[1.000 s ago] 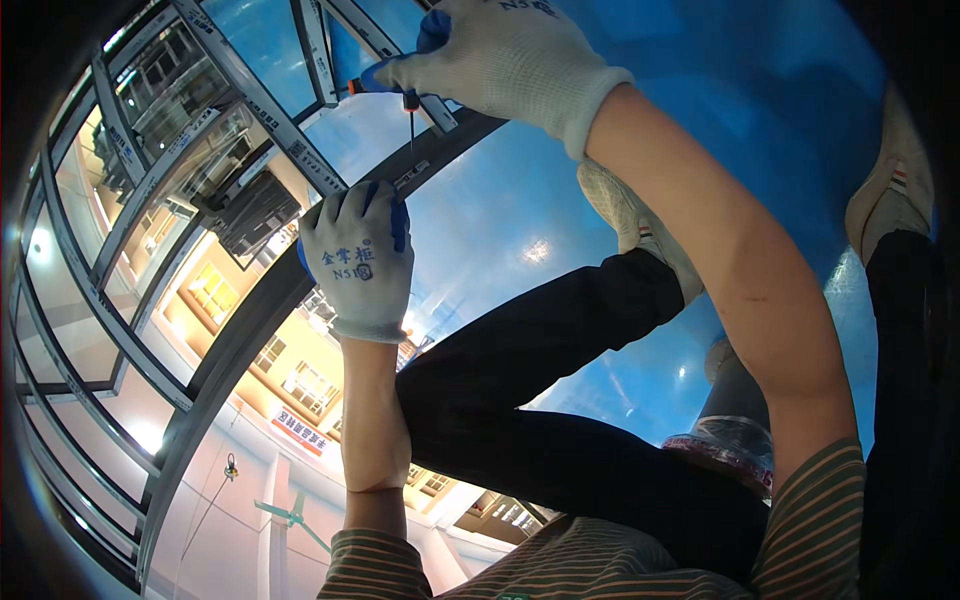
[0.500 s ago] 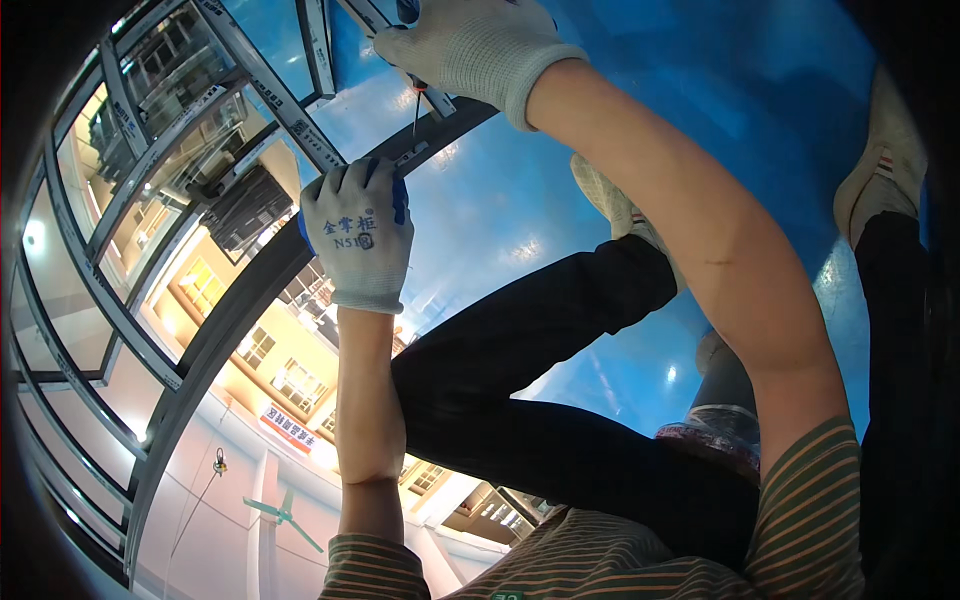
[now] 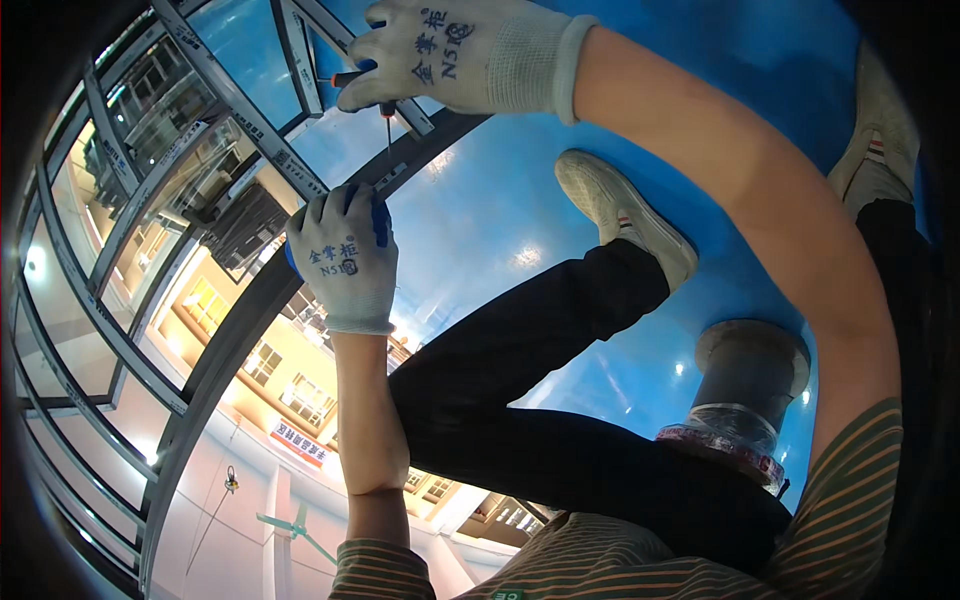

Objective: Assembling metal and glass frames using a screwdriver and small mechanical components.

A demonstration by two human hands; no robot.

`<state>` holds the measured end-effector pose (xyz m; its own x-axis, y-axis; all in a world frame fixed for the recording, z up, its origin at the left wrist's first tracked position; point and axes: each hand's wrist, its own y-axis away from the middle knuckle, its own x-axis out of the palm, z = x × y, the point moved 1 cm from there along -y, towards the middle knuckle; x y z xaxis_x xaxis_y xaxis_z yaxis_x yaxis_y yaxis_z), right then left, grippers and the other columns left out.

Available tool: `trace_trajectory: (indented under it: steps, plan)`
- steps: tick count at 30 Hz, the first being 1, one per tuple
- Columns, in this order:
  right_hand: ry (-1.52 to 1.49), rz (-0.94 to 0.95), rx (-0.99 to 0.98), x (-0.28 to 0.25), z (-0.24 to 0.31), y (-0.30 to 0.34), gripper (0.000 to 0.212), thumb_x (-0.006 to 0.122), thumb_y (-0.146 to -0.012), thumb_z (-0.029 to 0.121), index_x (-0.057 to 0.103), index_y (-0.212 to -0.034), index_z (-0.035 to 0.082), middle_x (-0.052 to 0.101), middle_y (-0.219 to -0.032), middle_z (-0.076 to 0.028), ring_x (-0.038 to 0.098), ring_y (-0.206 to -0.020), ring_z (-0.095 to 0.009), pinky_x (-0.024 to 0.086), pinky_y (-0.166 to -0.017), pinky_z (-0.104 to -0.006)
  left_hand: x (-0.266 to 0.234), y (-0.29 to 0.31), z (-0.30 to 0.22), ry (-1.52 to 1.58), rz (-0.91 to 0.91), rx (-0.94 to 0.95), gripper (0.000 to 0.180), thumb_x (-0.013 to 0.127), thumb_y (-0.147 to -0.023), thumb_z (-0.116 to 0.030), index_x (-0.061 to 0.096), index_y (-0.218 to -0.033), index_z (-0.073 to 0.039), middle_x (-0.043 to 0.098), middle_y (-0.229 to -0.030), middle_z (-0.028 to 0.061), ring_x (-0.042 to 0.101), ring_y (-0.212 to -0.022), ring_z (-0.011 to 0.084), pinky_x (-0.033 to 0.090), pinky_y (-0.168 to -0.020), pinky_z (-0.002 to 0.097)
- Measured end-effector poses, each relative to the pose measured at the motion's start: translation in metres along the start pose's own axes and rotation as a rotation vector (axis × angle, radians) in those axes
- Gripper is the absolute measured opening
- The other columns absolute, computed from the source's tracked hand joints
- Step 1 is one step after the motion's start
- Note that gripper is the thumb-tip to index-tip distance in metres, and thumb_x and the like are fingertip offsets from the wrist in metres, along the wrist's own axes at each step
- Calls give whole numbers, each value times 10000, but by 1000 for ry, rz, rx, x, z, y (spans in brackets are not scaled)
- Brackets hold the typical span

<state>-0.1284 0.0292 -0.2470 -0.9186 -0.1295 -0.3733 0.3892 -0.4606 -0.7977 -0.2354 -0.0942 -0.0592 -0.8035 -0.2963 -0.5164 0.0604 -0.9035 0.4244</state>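
Observation:
My left hand (image 3: 347, 258), in a white knit glove with blue coating, has its fingers wrapped over the dark metal frame bar (image 3: 232, 335). Farther up, my right hand (image 3: 450, 55), gloved alike, is closed round a T-handled driver (image 3: 387, 110) with black and red ends. One thin shaft points down to a small light strip (image 3: 391, 175) on the bar, just beyond my left fingers; whether its tip touches cannot be made out. A shorter shaft sticks out to the left of the fist. The palm side of the grip is hidden.
Crossing metal profiles of the frame (image 3: 255, 145) fill the left side. My bent leg (image 3: 540, 320) and a light shoe (image 3: 625, 210) lie on the blue floor (image 3: 480, 240). A dark spool-like cylinder (image 3: 745, 370) with clear wrap stands beside my leg. Another shoe (image 3: 875, 130) is at far right.
My right hand has turned so that the glove's back faces up, and it sits slightly lower with the driver. The view has shifted a little; my left hand keeps its hold on the bar.

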Motion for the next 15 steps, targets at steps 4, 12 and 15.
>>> trace_trajectory:
  steps: [4,12,15]
  plan:
    - [-356,148,68,2,-20,1,449,615,-882,101,646,-1326,161,725,-1131,-73,675,-1015,-285,496,-921,-324,2,0,-1,-17,13,-15,230,799,-809,-206,773,-1036,-183,744,-1040,-13,674,-997,183,455,-977,350]
    - [-957,160,480,9,-12,3,367,757,-813,157,732,-1179,146,740,-1025,-34,664,-911,-227,512,-860,-302,6,4,1,31,-67,6,237,780,-794,-176,770,-1031,-182,740,-1038,-1,669,-975,188,453,-962,359]
    - [-1247,204,695,13,-14,-3,346,825,-780,206,759,-1105,107,745,-975,-24,647,-840,-183,516,-823,-292,6,3,5,51,-100,14,237,767,-791,-164,768,-1028,-177,738,-1030,5,667,-964,191,453,-954,366]
